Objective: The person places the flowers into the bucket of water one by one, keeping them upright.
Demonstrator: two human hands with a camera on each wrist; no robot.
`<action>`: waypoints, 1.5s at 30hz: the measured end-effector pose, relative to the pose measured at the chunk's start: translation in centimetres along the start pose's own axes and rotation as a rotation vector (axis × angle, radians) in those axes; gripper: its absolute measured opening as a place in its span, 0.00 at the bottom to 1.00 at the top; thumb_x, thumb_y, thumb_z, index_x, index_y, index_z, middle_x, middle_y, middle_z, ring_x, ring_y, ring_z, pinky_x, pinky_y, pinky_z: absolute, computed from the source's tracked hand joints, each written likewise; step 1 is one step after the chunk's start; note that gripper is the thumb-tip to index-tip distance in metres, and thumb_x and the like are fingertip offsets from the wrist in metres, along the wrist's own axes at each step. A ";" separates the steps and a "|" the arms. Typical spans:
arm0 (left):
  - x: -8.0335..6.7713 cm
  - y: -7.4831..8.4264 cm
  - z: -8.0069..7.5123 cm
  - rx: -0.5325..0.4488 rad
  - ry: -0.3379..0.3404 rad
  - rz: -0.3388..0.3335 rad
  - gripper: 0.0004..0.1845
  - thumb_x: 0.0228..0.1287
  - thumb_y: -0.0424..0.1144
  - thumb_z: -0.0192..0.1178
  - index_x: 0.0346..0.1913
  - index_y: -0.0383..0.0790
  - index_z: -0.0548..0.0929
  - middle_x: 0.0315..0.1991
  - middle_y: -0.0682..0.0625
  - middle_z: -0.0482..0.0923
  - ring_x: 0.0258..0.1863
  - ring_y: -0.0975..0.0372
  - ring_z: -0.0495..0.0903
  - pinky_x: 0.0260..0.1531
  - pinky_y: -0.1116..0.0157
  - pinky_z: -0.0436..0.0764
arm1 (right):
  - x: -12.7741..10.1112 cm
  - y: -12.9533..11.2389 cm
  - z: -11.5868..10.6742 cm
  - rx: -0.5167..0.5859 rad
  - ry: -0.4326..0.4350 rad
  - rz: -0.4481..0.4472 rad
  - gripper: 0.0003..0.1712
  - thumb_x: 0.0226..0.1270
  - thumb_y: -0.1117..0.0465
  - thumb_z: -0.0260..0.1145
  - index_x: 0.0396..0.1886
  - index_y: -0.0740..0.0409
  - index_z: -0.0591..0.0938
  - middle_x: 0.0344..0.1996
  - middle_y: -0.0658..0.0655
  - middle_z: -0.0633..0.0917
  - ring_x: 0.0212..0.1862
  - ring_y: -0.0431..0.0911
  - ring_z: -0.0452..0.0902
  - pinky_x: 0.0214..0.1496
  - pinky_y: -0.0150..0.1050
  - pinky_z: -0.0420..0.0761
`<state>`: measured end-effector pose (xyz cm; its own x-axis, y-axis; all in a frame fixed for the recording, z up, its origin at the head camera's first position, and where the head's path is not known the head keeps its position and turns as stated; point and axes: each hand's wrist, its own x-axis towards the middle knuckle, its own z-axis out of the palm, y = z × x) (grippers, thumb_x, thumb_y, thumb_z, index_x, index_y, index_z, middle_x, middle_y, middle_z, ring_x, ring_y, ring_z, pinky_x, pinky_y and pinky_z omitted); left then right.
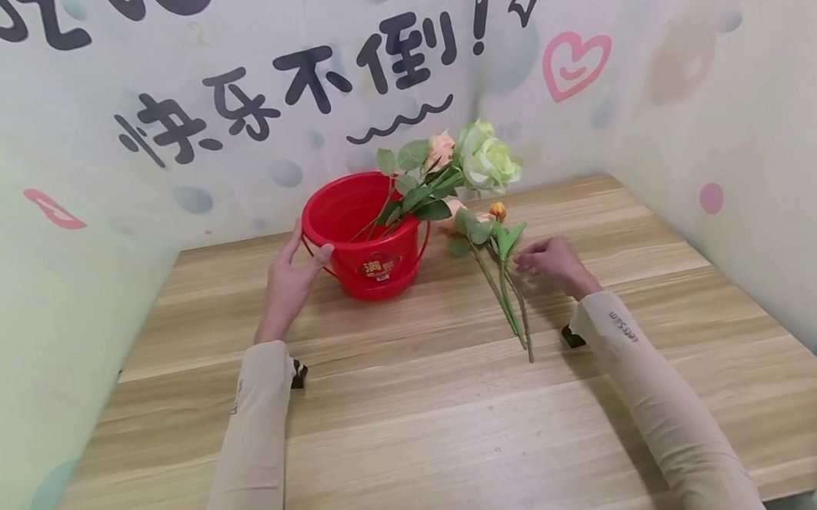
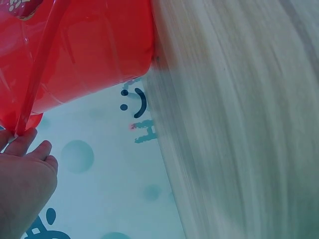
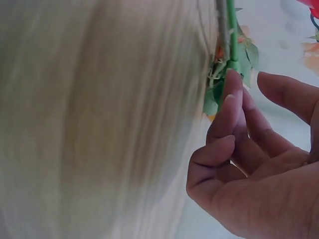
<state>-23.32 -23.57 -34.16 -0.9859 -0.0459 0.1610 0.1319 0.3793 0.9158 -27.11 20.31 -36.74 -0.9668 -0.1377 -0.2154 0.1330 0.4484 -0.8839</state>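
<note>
I see my left hand (image 1: 292, 280) placed against the left side of the red bucket (image 1: 369, 245), fingers straight along the wall and the thumb set near the rim; it steadies the bucket without curling round it. In the left wrist view the fingertips (image 2: 30, 144) lie just beside the bucket's thin red handle (image 2: 40, 74).

The bucket stands upright on the wooden table (image 1: 416, 408), close to the rear wall. It contains flower stems that lean out to the right over the rim: a pale green rose (image 1: 487, 162) and a peach bloom (image 1: 441, 149) with green leaves.

My right hand (image 1: 554, 264) rests on the table to the right of the bucket, fingers loosely bent and pointing left. In the right wrist view the fingertips (image 3: 232, 94) touch the green stem at its leaves; nothing is closed round it.

Two loose stems (image 1: 511, 303) lie flat on the table between bucket and right hand, side by side, cut ends toward me. One carries a small orange bud (image 1: 497, 209).

Both forearms wear beige sleeves (image 1: 252, 440). The wall (image 1: 164, 83) behind shows printed characters and a pink heart.
</note>
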 end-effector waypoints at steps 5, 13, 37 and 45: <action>-0.1 0.1 0.0 -0.003 0.000 0.002 0.45 0.70 0.60 0.64 0.83 0.60 0.54 0.82 0.59 0.52 0.81 0.56 0.50 0.69 0.46 0.69 | 0.4 0.1 0.5 -0.024 -0.023 0.002 0.16 0.77 0.66 0.61 0.55 0.76 0.79 0.41 0.64 0.88 0.39 0.44 0.82 0.43 0.34 0.83; -0.1 0.1 0.0 -0.002 0.002 0.008 0.45 0.70 0.60 0.64 0.83 0.59 0.54 0.82 0.59 0.53 0.80 0.55 0.51 0.69 0.46 0.70 | 0.7 -0.3 1.2 -0.076 -0.029 -0.009 0.15 0.76 0.67 0.63 0.52 0.76 0.81 0.39 0.61 0.87 0.41 0.46 0.81 0.49 0.39 0.81; -0.1 -0.1 -0.1 -0.003 -0.005 -0.004 0.48 0.67 0.65 0.64 0.83 0.59 0.54 0.82 0.60 0.52 0.80 0.56 0.52 0.67 0.46 0.72 | 2.2 -0.7 2.1 -0.219 0.004 0.043 0.13 0.70 0.59 0.72 0.31 0.63 0.80 0.24 0.51 0.82 0.26 0.41 0.69 0.29 0.33 0.69; -0.1 0.0 -0.1 -0.008 -0.012 0.002 0.45 0.70 0.59 0.64 0.83 0.60 0.54 0.82 0.61 0.51 0.81 0.56 0.50 0.68 0.46 0.71 | 2.0 -0.5 1.5 -0.156 -0.025 0.061 0.09 0.70 0.62 0.71 0.35 0.66 0.83 0.25 0.51 0.83 0.27 0.41 0.69 0.30 0.32 0.70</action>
<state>-23.20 -23.68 -34.12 -0.9867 -0.0343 0.1586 0.1348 0.3716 0.9186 -28.80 18.46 -37.40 -0.9519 -0.1266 -0.2789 0.1543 0.5881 -0.7939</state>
